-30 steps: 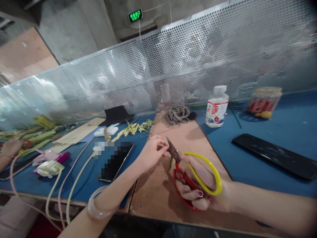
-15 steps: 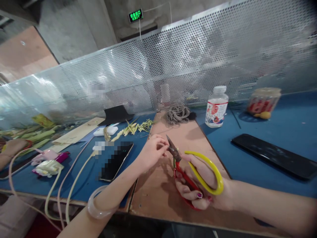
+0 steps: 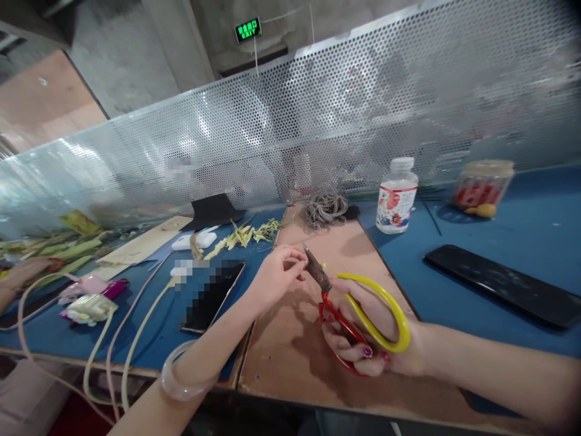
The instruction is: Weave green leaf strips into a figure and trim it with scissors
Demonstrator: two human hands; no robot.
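My right hand (image 3: 354,330) is wrapped round a pair of scissors (image 3: 347,321) with one red and one yellow handle. Their dark, worn blades look closed and point up and away from me. At the blade tips is my left hand (image 3: 284,272), thumb and fingertips pinched together. Whatever lies in that pinch is too small to make out. A tiny yellowish bit (image 3: 324,266) shows beside the blades. Both hands are above a brown wooden board (image 3: 281,369).
Coiled grey cord (image 3: 324,211) lies behind my hands. Right: a labelled bottle (image 3: 396,197), a jar (image 3: 483,188), a black phone-like slab (image 3: 503,287). Left: a phone (image 3: 215,297), cables, chargers (image 3: 88,307), plaited pale-green leaf strips (image 3: 245,235) and another person's hand (image 3: 27,272).
The scissors and my left hand have shifted only slightly. A greenish sliver below the blades is no longer visible there, and a yellowish bit now shows beside them.
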